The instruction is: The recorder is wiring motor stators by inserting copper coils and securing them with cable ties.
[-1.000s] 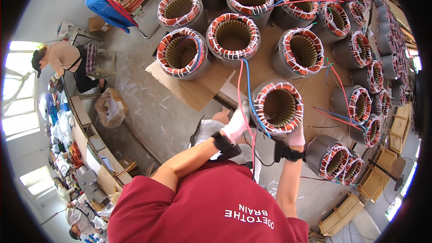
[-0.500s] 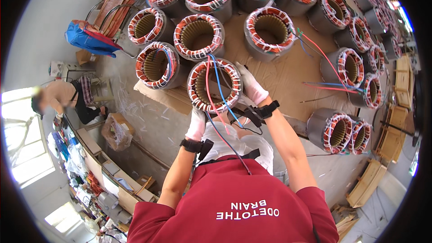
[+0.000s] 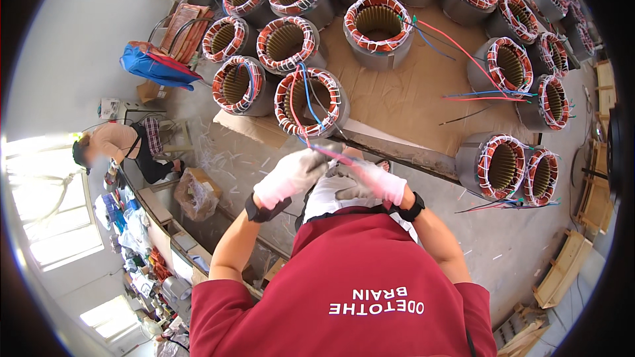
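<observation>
A motor stator (image 3: 338, 111) with white-laced orange windings stands at the near edge of the cardboard-covered table. Red, blue and dark lead wires (image 3: 303, 133) come out of its bore and run down to my hands. My left hand (image 3: 291, 175), in a white glove, is closed with its fingertips pinching the wires just below the stator. Beside it, my gloved right hand (image 3: 374, 184) is closed around the red and blue wire ends, its fingers slightly blurred. Both hands are in front of my body, apart from the stator.
Several more stators stand behind and to the right on cardboard (image 3: 423, 73), some with leads trailing. At the far left, a person (image 3: 122, 142) sits by a cluttered bench. A box with plastic wrap (image 3: 195, 192) is on the floor. Wooden crates (image 3: 562, 271) line the right.
Both hands have let go of the stator's sides and come back toward my body. They now grip its lead wires. The view has shifted slightly.
</observation>
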`<state>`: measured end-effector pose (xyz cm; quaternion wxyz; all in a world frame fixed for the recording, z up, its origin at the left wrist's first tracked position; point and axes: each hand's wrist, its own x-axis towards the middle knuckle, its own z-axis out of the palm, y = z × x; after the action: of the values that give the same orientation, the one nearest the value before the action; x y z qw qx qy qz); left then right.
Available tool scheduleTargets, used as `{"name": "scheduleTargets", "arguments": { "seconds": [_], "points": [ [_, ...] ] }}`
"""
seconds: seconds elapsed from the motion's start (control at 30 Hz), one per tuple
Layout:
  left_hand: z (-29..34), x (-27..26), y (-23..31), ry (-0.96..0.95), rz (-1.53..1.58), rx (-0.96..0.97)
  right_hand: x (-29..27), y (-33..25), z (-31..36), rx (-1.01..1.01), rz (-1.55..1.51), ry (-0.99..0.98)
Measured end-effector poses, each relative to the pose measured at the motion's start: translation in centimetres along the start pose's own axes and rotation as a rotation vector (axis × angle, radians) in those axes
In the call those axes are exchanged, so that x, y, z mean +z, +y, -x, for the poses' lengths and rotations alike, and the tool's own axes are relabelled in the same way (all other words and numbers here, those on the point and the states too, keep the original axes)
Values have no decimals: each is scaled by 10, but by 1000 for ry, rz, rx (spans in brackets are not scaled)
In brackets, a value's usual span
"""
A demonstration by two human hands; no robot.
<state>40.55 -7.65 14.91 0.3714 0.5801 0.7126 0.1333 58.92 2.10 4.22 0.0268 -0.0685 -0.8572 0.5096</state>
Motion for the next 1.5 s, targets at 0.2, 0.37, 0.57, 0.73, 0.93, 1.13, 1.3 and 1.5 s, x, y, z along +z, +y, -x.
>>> {"name": "scheduleTargets", "arguments": {
  "seconds": [0.2, 0.37, 0.57, 0.73, 0.93, 1.13, 1.3, 1.5],
  "points": [
    [-20, -67, 24, 40, 384, -254, -65, -50, -22, 136, -216, 268],
    [-30, -61, -13, 576, -435, 161, -76, -50, -45, 62, -116, 456],
    [-13, -13, -44, 1037, -299, 111, -67, -40, -55, 31, 53, 766],
    [-21, -32, -28, 854, -409, 337, -77, -52, -81, -247, 122, 696],
    [-19, -10, 1, 508, -199, 451, -92, -81, -82, -360, -296, 370],
    [-14, -17, 14, 143, 453, 282, -74, -70, -69, -131, -581, 738],
    [-33, -50, -25, 101, 725, 185, -86, -76, -58, 80, -1100, 658],
    [-62, -61, -40, 479, -233, 471, -93, -94, -62, 22, -1221, 462]
  ]
}}
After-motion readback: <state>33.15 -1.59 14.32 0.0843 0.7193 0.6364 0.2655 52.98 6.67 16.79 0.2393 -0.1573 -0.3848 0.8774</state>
